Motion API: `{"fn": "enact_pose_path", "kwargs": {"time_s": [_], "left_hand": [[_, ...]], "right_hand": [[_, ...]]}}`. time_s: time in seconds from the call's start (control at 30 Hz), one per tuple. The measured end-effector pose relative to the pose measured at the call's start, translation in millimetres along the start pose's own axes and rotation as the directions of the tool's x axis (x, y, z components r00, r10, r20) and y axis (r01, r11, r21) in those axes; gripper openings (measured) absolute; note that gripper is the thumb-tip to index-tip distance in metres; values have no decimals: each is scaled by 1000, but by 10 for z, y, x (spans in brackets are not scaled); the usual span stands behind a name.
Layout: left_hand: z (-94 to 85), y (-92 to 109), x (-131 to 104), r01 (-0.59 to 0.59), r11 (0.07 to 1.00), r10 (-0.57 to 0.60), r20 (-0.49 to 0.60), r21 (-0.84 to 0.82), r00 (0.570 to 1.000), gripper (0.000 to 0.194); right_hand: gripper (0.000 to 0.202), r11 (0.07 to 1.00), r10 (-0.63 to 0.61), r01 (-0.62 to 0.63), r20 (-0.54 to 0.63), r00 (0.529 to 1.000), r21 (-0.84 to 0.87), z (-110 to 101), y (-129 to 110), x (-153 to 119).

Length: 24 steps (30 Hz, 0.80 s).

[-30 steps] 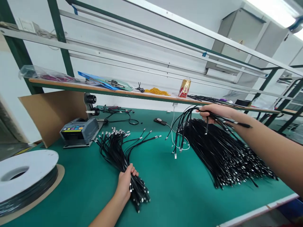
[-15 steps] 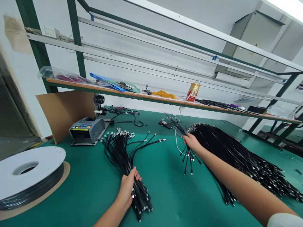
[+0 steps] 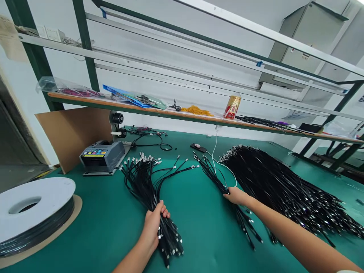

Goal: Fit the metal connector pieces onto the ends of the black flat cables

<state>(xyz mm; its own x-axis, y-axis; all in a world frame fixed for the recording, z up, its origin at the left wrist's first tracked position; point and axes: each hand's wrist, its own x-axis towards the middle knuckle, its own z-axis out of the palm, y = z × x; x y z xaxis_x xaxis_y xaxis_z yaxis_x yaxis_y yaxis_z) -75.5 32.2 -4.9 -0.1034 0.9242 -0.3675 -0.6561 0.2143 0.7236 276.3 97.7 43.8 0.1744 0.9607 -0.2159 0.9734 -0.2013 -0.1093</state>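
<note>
My left hand (image 3: 155, 225) is closed around the middle of a thick bundle of black cables (image 3: 143, 178). Their silver connector ends fan out at the top and hang below my fist. On the right, my right hand (image 3: 237, 196) grips a thinner bunch of black cables (image 3: 212, 172), its upper ends pointing to the far left and its lower ends toward me. Just beyond that hand lies a large pile of black cables (image 3: 273, 178) with silver ends. Part of each bundle is hidden by the fingers.
A white spool (image 3: 57, 189) of black material stands at the left, near a grey tape dispenser (image 3: 99, 155) and a cardboard sheet (image 3: 76, 132). A small black device (image 3: 198, 147) with a white cord (image 3: 215, 151) lies behind. The shelf (image 3: 170, 112) holds a red-gold can (image 3: 232, 107).
My right hand has come lower and nearer to me with its bunch, which now stretches out lengthwise over the green surface. The left hand keeps its hold, almost still. The view shifted slightly.
</note>
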Motion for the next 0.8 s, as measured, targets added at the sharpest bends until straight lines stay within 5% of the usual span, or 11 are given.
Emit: {"fn": "enact_pose_path", "kwargs": {"time_s": [0.3,0.53,0.8], "left_hand": [[-4,9,-13,10,1000,-10,10,3,1000,48],[-12,-1,-8,3,1000,-3,5,8,1000,48],[-8,9,-22,13,999,-13,12,30,1000,48]], "right_hand": [[36,993,-20,16,-38,999,-119,78,-126,-319],[31,979,126,-127,-19,992,-158,-157,134,-485],[29,990,-140,141,-116,983,-5,83,-273,-262]]}}
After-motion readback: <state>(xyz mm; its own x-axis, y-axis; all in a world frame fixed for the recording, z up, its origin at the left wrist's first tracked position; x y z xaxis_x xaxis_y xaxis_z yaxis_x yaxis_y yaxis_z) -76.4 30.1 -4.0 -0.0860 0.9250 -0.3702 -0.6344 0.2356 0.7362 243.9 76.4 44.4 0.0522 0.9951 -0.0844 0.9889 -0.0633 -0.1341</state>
